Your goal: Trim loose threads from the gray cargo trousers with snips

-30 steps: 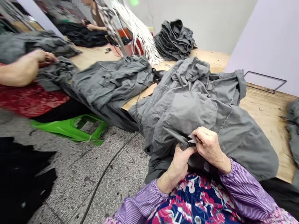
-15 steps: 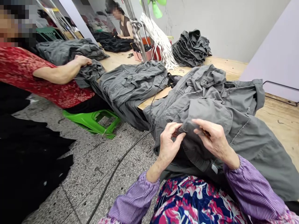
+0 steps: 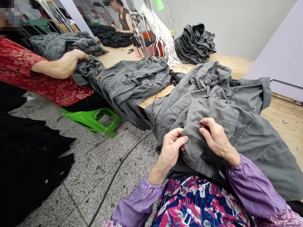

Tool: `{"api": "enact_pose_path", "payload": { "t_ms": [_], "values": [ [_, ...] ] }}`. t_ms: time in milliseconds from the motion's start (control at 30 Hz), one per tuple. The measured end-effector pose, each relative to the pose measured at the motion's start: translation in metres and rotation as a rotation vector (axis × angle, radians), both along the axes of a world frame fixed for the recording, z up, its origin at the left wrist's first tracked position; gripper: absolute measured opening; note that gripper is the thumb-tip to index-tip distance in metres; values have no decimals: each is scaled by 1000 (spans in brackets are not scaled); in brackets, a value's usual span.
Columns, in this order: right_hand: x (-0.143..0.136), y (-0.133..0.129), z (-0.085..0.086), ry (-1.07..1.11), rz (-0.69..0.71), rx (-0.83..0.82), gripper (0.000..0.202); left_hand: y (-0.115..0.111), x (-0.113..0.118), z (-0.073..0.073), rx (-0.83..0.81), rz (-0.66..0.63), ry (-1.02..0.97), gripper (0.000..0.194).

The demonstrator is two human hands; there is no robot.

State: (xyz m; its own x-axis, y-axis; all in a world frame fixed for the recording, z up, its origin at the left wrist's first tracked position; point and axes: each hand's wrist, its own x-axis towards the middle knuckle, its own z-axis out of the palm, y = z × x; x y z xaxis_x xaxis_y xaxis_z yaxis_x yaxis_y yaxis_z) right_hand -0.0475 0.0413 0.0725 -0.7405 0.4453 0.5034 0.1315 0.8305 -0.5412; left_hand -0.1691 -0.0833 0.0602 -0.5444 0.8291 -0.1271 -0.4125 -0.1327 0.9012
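Observation:
A large grey garment [image 3: 251, 138] is draped over the table edge and hangs down in front of my lap. My left hand [image 3: 170, 147] pinches a fold of it between thumb and fingers, near a seamed edge. Just to the right, my right hand [image 3: 216, 135] is held over the cloth with thumb and fingers closed together. A small, thin, blurred tip sticks out from those fingers to the left; what it belongs to is too small to make out.
Grey garments [image 3: 132, 78] hang over the table at centre left. A cable [image 3: 123, 160] runs down to the floor. At left, a person in red [image 3: 44, 78] handles grey cloth beside a green stool [image 3: 94, 121]. White strips [image 3: 163, 34] hang behind.
My right hand has turned and its fingers have drawn together over the cloth. My left hand has moved slightly down, and the held fold lies flatter. The view has shifted a little.

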Motion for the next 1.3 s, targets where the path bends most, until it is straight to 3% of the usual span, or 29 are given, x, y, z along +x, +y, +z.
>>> {"api": "enact_pose_path", "payload": {
  "t_ms": [167,333,567,733,1300],
  "values": [
    [6,-14,-1,-57,31,255,10,-2,2,-2,17,11,-20,21],
    [0,-18,3,-104,31,363,15,-4,4,-3,31,-7,104,16],
    [5,-19,-3,-19,-38,271,12,-4,6,-4,45,14,16,20],
    [5,-18,-5,-74,-69,263,15,-4,7,-4,35,21,-16,23],
    [3,-19,-4,-127,-44,221,16,-3,7,-5,29,-16,-64,22]
  ]
}}
